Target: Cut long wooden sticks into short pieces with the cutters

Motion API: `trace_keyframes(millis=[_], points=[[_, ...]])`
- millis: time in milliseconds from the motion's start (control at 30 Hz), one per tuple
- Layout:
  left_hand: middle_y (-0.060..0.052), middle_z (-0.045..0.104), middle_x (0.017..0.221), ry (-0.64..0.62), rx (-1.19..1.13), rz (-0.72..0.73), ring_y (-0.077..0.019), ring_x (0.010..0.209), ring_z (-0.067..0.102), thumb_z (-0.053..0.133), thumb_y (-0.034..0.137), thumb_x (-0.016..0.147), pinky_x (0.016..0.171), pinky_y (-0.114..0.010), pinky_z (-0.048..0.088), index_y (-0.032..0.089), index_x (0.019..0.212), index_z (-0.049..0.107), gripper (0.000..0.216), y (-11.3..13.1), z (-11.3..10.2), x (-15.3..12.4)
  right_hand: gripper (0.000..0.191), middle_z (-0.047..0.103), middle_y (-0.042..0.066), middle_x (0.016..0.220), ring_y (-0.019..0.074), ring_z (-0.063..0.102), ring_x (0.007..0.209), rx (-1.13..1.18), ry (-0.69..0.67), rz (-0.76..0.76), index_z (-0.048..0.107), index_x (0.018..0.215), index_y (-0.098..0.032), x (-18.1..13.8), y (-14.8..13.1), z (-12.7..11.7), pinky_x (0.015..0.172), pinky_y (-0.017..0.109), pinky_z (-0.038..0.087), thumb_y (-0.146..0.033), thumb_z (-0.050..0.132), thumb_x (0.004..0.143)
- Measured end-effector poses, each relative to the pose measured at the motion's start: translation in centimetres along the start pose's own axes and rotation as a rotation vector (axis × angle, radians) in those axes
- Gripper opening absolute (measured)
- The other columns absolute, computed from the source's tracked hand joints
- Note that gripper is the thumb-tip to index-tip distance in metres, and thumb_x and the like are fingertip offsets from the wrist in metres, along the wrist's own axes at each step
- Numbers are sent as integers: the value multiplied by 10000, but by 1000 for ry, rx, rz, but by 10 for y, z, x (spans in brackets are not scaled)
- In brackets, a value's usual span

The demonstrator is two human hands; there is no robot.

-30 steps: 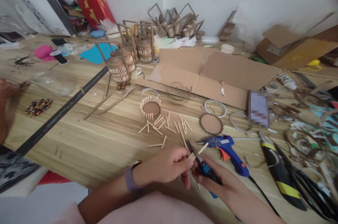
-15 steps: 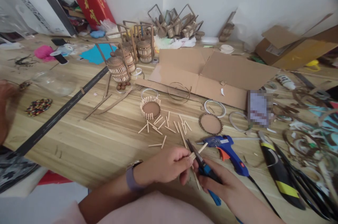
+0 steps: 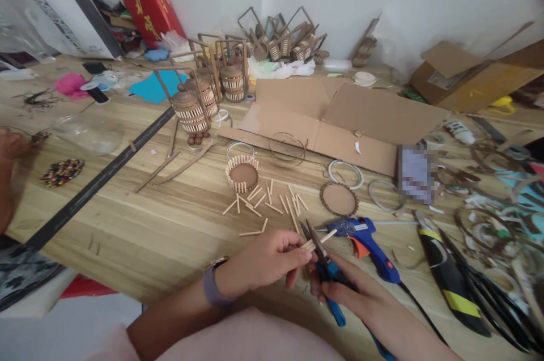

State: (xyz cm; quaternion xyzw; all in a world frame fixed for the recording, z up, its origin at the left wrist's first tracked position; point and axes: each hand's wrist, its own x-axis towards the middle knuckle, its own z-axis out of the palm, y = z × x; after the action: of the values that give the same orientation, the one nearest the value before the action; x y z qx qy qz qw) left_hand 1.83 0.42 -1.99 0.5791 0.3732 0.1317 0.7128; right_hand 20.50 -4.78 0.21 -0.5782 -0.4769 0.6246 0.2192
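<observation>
My left hand [image 3: 267,259] pinches a thin wooden stick [image 3: 319,241] near the table's front edge, fingers closed on it. My right hand [image 3: 355,296] grips blue-handled scissors [image 3: 325,270], whose dark blades point up and sit against the stick. Just beyond lie several short cut sticks [image 3: 272,202] scattered on the wooden table [image 3: 148,225]. Behind them stands a small round cardboard base ringed with upright sticks [image 3: 242,173]. A blue glue gun [image 3: 365,239] lies right of my hands.
A flat brown disc [image 3: 339,199] and white rings [image 3: 346,173] lie beyond the glue gun. Flattened cardboard [image 3: 340,117] covers the middle back. Finished stick lanterns [image 3: 199,100] stand left of it. Another person's hand [image 3: 11,168] shows at the far left. Black-yellow tool [image 3: 448,276] lies right.
Both hands have shifted slightly up and away from me with the stick and scissors. The scissors' blue handle now shows lower below my right hand.
</observation>
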Motion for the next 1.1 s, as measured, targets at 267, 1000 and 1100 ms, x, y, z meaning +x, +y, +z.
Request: trace_keyframes(millis=[267,1000,1100], points=[[51,494,509,33,52,6,-81,462,433,465,387,908,480,-190,304,138,832,613,300,-1,0,1,105,598,-8,793,176,535,774,-20,2,-18,599,804,-218,4,2,1,729,270,437,-315,582,768],[67,423,512,105,217,58,-75,485,386,452,326,923,474,-205,246,171,666,477,301,5,1,-5,220,611,33,794,214,580,790,-258,32,-103,615,909,-205,14,14,3,710,303,485,-387,542,809],[54,481,542,120,189,82,-84,498,425,412,415,951,493,-201,295,172,711,498,351,3,-3,-5,271,655,35,891,222,604,871,-233,7,-117,629,995,-230,12,14,-3,781,306,501,-436,551,837]])
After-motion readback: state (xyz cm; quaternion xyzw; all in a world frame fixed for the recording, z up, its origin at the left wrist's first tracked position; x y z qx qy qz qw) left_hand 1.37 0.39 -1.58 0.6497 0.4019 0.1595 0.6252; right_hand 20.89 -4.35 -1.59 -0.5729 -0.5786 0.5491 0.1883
